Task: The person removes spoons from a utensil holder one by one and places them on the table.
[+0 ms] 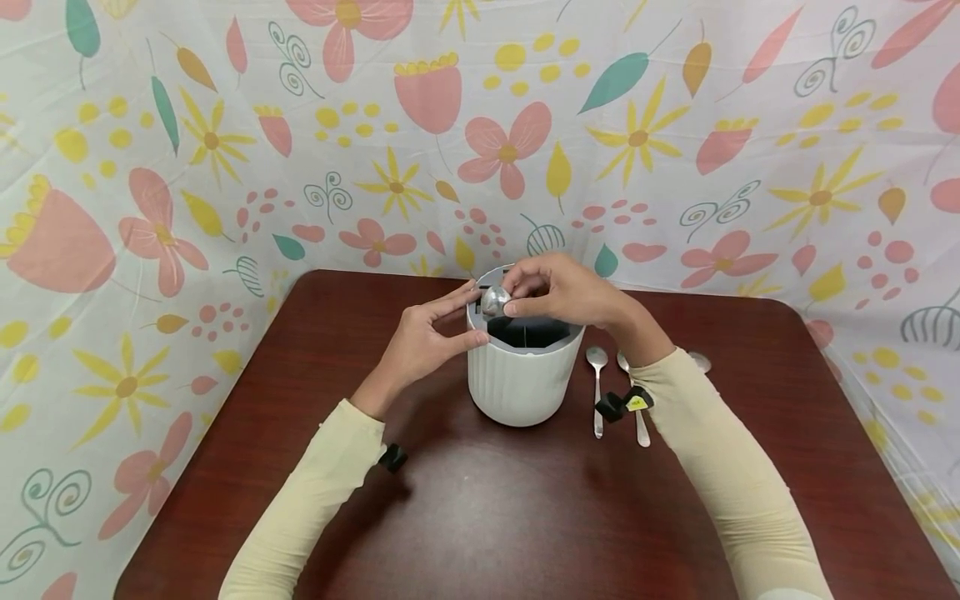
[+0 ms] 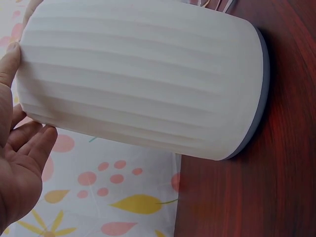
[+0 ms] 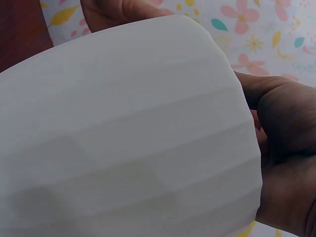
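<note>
A white ribbed utensil holder [image 1: 517, 387] with a grey divided inside stands upright toward the back of the table. At its rim, my right hand [image 1: 573, 292] pinches a metal spoon [image 1: 493, 302] near its shiny bowl, which points up. The spoon's handle is hidden below the bowl. My left hand [image 1: 427, 337] touches the holder's left side, fingers extended along the rim and thumb at the front edge. In the left wrist view, the left fingertips [image 2: 47, 136] rest against the ribbed wall. The holder's wall blocks the spoon in the right wrist view.
Right of the holder, a spoon [image 1: 597, 358] lies on the dark wooden table [image 1: 465, 517]. Another spoon [image 1: 642, 433] lies beside it, partly under the right forearm, and a metal piece [image 1: 700, 362] shows past the sleeve. A floral cloth [image 1: 420, 167] hangs behind the table.
</note>
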`<move>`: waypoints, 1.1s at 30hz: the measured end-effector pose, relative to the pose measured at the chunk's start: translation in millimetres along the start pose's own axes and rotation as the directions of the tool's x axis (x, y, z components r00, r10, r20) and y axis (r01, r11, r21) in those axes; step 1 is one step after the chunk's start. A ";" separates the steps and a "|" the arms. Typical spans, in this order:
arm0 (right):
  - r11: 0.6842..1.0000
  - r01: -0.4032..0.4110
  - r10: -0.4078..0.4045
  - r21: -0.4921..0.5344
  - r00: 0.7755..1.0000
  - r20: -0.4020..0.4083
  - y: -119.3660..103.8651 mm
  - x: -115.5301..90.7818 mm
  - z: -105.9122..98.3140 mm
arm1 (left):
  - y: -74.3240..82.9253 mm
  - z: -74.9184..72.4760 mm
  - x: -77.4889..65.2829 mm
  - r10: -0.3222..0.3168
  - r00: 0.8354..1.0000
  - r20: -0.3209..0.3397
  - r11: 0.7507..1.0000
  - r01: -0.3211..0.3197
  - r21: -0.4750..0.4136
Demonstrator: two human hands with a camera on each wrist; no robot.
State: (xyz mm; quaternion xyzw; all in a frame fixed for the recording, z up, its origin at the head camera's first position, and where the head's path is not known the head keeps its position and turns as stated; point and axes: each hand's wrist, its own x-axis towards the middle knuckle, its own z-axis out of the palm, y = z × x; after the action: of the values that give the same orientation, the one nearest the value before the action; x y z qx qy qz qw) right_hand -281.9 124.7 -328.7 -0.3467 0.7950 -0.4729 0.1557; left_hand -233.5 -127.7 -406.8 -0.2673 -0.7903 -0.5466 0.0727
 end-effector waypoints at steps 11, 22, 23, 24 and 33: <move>0.999 0.000 0.001 0.040 1.000 -0.030 -0.7 -5.9 -5.6 | 0.1 -1.1 0.1 -0.006 1.000 -0.004 1.000 0.006 -0.002; 0.999 0.023 -0.016 0.044 0.989 -0.144 -10.6 -14.7 -15.1 | 1.2 -1.3 0.5 -0.020 1.000 0.000 1.000 0.020 0.005; 0.999 0.030 -0.024 0.042 0.988 -0.154 -12.7 -14.9 -15.9 | 1.2 -1.4 0.4 -0.020 1.000 0.001 1.000 0.020 0.009; 0.999 0.037 -0.031 0.035 0.986 -0.165 -14.7 -15.1 -16.6 | 1.2 -1.6 0.4 -0.019 1.000 0.001 1.000 0.019 0.011; 0.996 0.089 -0.086 0.001 0.967 -0.238 -36.2 -16.7 -24.5 | 2.6 -1.5 1.0 -0.023 1.000 0.004 1.000 0.023 0.021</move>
State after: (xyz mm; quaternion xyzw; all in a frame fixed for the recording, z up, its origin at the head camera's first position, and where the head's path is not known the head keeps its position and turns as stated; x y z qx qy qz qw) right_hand -269.5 140.8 -286.6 -0.3214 0.7889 -0.5222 0.0404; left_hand -233.3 -128.1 -403.7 -0.2586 -0.7990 -0.5386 0.0677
